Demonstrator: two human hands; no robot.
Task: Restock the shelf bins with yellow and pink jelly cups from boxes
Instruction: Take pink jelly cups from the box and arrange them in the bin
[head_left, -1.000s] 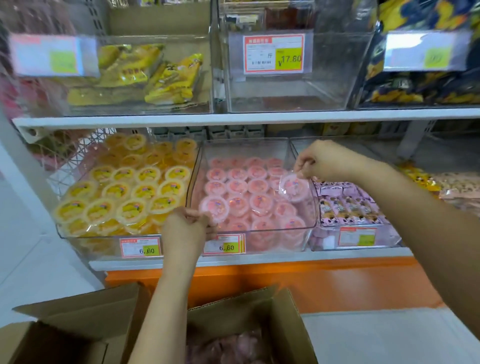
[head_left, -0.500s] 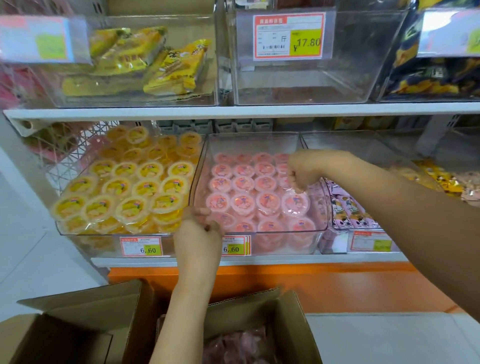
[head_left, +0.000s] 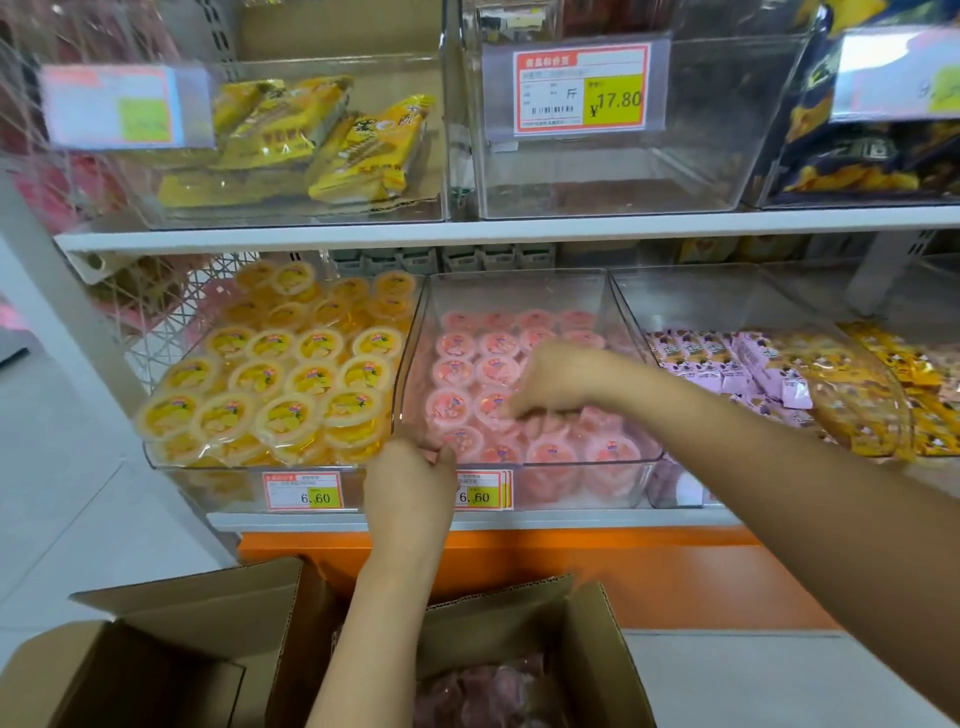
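Observation:
Two clear bins sit side by side on the lower shelf. The left bin is piled high with yellow jelly cups. The middle bin holds rows of pink jelly cups. My left hand is at that bin's front left corner, fingers curled on a pink cup at the rim. My right hand reaches into the bin from the right, fingers bent down onto pink cups in the middle rows. An open cardboard box below holds more pink cups.
A second open cardboard box stands at the lower left. Right of the pink bin is a bin of purple and yellow snack packets. The upper shelf carries yellow packets, an almost bare clear bin and dark bags.
My right hand has moved left and down from the bin's right side into the middle rows of pink cups. My left hand stays at the front left corner. The view has shifted closer.

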